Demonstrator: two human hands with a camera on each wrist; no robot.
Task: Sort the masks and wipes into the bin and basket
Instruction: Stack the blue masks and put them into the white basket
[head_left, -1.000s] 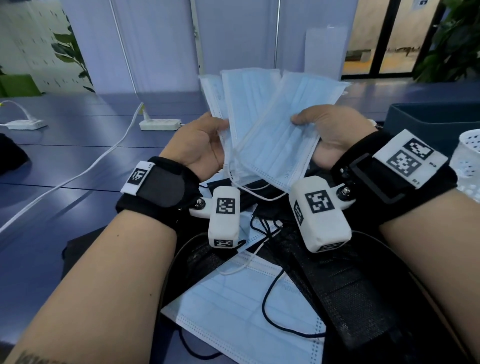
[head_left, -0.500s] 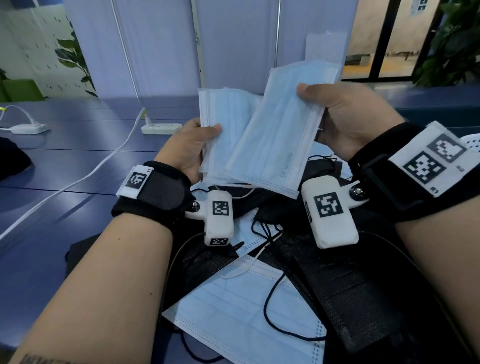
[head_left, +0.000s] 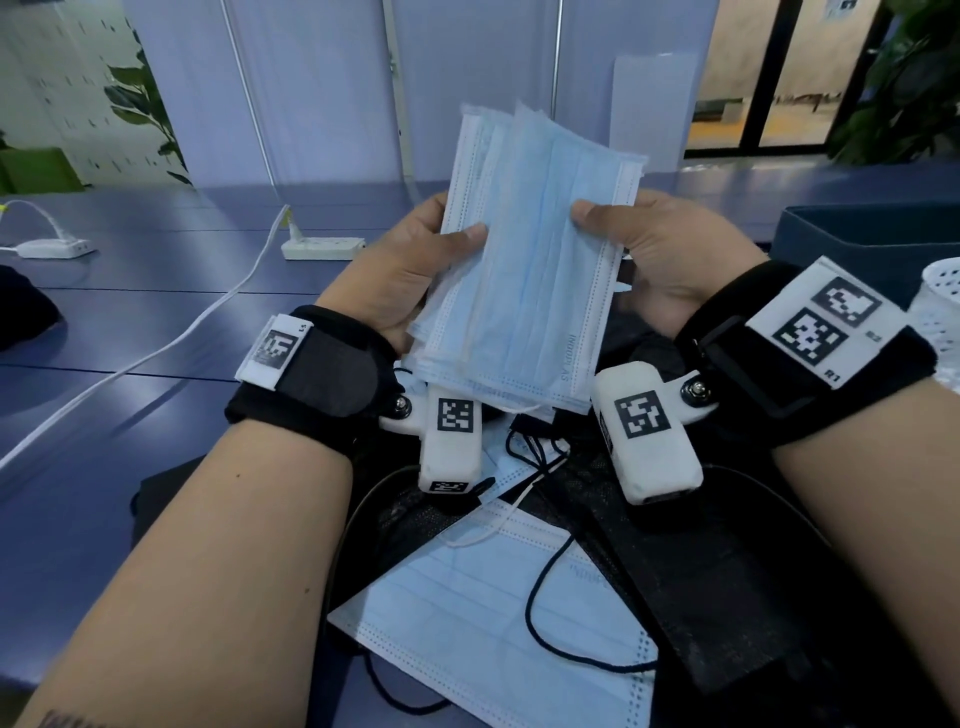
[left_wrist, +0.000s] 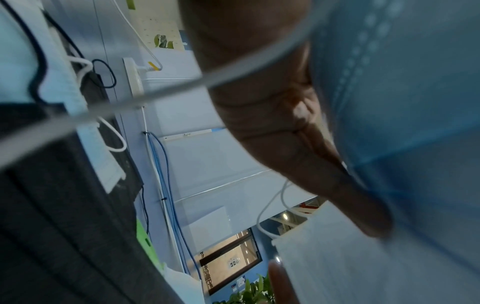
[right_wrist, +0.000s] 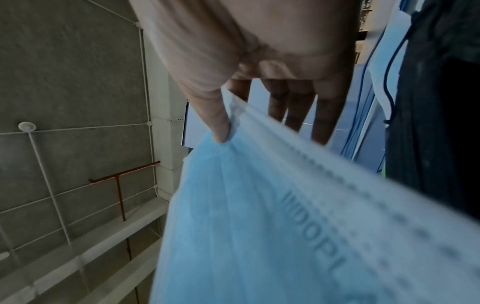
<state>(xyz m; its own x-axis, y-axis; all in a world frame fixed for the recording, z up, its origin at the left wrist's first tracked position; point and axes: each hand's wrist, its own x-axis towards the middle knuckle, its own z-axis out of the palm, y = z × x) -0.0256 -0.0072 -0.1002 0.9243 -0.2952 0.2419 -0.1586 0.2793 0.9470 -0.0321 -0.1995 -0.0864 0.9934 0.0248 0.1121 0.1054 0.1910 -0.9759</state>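
Note:
A stack of light blue masks (head_left: 524, 270) stands upright in front of me, held from both sides. My left hand (head_left: 410, 265) grips its left edge, thumb on the front. My right hand (head_left: 654, 249) pinches the front mask at its right edge, thumb (right_wrist: 221, 123) on top and fingers behind. In the left wrist view the blue masks (left_wrist: 405, 102) fill the right side beside my palm. Below my wrists, another blue mask (head_left: 467, 618) lies on the table among several black masks (head_left: 691, 582) with tangled ear loops.
A dark blue bin (head_left: 878, 244) stands at the right, with a white perforated basket (head_left: 940, 317) in front of it at the frame edge. A white power strip (head_left: 322, 248) and its cable lie on the blue table (head_left: 130, 312) to the left.
The fanned-out masks have been brought together: my right hand swung its mask left onto those in my left hand, and they now form one upright stack.

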